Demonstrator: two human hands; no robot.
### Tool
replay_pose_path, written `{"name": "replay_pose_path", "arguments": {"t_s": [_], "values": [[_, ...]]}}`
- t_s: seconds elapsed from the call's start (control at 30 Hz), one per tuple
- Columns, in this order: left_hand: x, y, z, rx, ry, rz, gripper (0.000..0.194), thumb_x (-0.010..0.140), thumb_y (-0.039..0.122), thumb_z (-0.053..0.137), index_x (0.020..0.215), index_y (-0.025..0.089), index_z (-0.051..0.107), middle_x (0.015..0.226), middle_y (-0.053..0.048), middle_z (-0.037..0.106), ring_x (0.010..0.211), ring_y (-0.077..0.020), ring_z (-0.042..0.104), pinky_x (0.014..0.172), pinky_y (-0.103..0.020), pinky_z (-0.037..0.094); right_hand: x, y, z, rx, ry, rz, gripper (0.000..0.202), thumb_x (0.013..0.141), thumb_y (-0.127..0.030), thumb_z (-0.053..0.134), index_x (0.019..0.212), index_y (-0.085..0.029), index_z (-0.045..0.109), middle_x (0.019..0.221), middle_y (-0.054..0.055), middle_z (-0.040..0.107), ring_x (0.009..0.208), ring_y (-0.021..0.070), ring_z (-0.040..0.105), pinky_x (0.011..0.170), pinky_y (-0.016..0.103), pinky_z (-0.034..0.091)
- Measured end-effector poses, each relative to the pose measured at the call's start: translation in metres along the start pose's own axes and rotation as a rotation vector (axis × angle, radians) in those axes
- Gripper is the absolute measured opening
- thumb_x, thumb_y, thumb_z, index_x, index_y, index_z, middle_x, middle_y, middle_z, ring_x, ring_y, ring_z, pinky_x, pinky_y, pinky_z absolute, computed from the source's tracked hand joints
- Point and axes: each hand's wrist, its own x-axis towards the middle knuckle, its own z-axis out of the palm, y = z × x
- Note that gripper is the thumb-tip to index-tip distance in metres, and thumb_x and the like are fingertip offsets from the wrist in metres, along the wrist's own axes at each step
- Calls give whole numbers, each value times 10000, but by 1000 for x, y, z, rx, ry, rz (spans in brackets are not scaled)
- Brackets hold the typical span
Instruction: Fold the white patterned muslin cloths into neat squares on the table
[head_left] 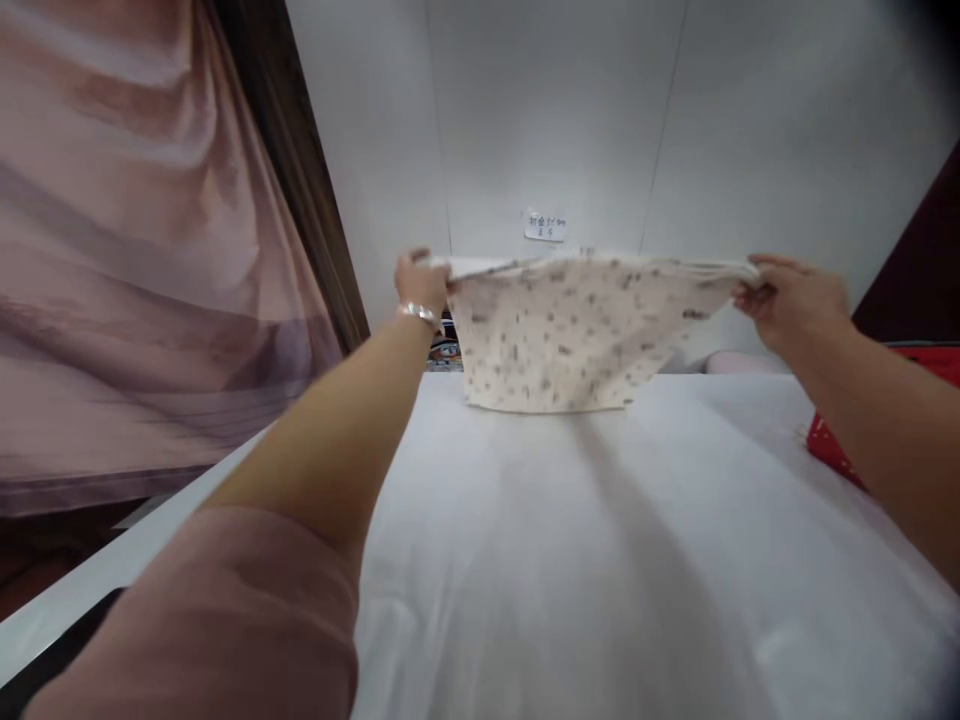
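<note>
Stretched between my two hands is a cream cloth point(555, 335) with small dark prints, raised above the far part of the table. My left hand point(421, 285) is closed on its upper left corner, and a bracelet circles that wrist. At the upper right corner, my right hand point(795, 298) pinches the fabric's gathered edge. The cloth hangs down in a sheet, its lower edge close to the white table covering point(570, 560). What kind of cloth item it is, I cannot make out; motion blurs it slightly.
A pink curtain point(150, 260) hangs on the left. Behind the table stands a pale wall point(555, 120) with a small handwritten label point(545, 226). Red fabric point(829, 445) lies at the right, partly behind my forearm. A dark flat object point(56, 640) is at the lower left.
</note>
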Motion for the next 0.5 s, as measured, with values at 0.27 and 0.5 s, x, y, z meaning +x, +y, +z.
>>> {"name": "replay_pose_path", "arguments": {"t_s": [0.27, 0.5], "values": [[-28, 12, -43, -137, 0, -184, 430, 741, 48, 623, 1133, 142, 472, 864, -18, 562, 736, -82, 585, 692, -271, 553, -56, 20, -35, 21, -20, 126, 132, 762, -181, 583, 871, -176, 658, 600, 2, 558, 547, 85, 514, 567, 264, 400], [-209, -79, -107, 55, -146, -914, 588, 678, 54, 656, 1216, 136, 436, 704, 1, 569, 596, -102, 575, 608, -264, 552, -189, 118, -78, -251, -332, 588, 378, 627, -354, 683, 947, -153, 670, 574, 27, 585, 513, 128, 516, 483, 260, 433]]}}
